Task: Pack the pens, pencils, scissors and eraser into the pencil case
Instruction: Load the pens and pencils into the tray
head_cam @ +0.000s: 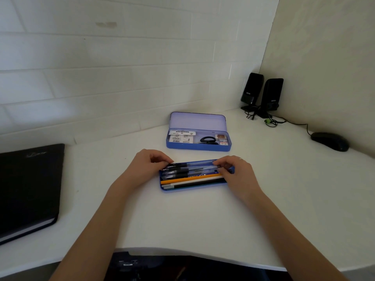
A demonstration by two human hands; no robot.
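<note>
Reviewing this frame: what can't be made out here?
- Head view: pen ends are covered by the left hand and right hand.
- Scissors blades sit behind the case front wall.
- Label print too small.
- Whether fingers grip the tray or pens: unclear.

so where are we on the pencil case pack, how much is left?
Done: scissors and what looks like the eraser lie in the open pencil case. Pens and pencils sit in the blue tray in front of it. In hand: left hand and right hand grip the tray's ends. Left: tray into the case, lid shut.
</note>
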